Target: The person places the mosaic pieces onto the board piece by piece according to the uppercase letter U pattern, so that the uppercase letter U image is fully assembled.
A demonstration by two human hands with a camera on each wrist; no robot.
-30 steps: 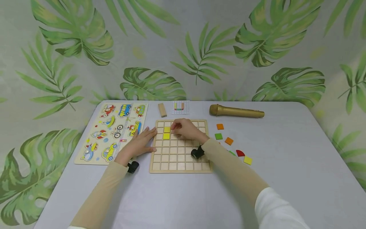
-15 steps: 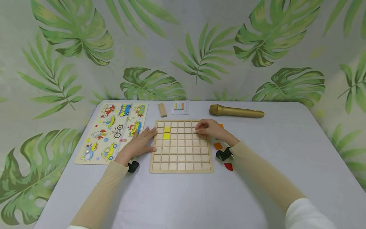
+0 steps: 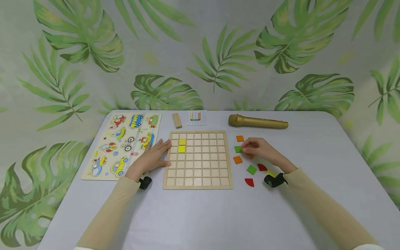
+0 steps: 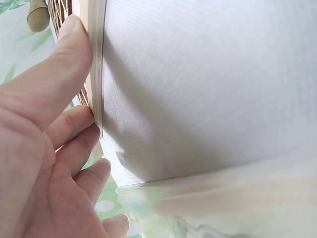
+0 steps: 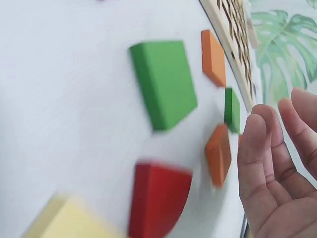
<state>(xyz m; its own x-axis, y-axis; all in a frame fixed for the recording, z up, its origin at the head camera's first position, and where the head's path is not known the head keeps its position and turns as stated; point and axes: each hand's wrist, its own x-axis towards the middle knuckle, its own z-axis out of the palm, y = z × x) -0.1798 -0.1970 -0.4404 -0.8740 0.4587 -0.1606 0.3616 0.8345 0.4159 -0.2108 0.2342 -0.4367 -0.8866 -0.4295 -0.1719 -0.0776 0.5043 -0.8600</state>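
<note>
Head view: left hand splayed, our loose, empty right hand, seemingly selecting, should pinch a tile off the board's right edge.

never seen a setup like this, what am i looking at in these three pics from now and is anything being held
There's no robot: a person works with two bare hands. The wide picture is from a camera on the head; the two close-ups are from cameras on the wrists, one per hand.

On the table, a wooden grid board holds two yellow tiles. To its right lie loose coloured pieces; to its left, a vehicle puzzle. Behind are a wooden block, a printed card and a gold microphone.

The left hand rests against the grid board's left edge. The right hand is at a green tile; I can't tell if it touches. Neither hand appears to grip anything.
</note>
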